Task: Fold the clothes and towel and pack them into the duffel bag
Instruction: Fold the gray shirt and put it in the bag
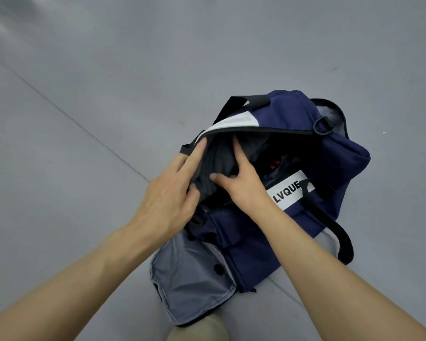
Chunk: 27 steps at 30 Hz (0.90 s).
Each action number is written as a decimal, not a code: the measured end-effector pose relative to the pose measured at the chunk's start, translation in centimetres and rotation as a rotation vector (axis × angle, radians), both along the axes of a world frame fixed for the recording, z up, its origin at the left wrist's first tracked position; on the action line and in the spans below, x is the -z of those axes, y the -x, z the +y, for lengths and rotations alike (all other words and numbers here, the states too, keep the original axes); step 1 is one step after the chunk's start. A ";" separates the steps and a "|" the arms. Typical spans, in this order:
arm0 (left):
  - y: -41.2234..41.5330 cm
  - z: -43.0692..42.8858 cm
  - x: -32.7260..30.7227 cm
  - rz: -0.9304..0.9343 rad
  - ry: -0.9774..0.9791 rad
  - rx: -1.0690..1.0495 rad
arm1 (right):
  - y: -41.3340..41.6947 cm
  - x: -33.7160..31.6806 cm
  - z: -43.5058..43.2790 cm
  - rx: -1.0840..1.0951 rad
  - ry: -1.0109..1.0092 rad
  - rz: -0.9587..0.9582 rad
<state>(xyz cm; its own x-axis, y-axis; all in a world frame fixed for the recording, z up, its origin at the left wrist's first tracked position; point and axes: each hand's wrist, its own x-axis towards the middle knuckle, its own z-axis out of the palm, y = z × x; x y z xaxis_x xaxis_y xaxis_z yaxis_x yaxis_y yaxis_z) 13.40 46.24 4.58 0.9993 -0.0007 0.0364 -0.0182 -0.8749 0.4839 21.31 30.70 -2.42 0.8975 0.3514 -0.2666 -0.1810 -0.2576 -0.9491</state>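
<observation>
navy duffel bag [342,153] on grey floor [84,70], main zip open, dark grey garment [219,158] in its mouth, left hand [167,193] pinching the cloth, right hand [244,185] gripping its folds

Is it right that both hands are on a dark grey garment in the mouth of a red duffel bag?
No: the head view shows the duffel bag is navy blue, not red. The left hand and right hand are on the dark grey garment in its mouth.

Both forearms bare right down to the frame edge. left hand [167,193] and right hand [241,185] bare, nothing worn on them. Beige trouser knee [202,328], bottom edge.
</observation>
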 end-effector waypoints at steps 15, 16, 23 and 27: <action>-0.2 1.5 -0.2 0.036 -0.086 0.087 | -1.2 -1.0 0.5 0.025 0.599 -0.247; -0.2 1.3 -0.2 0.035 -0.077 0.095 | -1.5 -0.7 0.7 0.013 0.611 -0.201; 0.7 1.0 0.2 0.015 -0.119 0.128 | -4.7 0.8 2.2 -0.069 0.678 0.078; 0.2 0.6 0.3 0.042 -0.078 0.061 | -4.2 -1.3 1.2 -0.100 0.392 0.151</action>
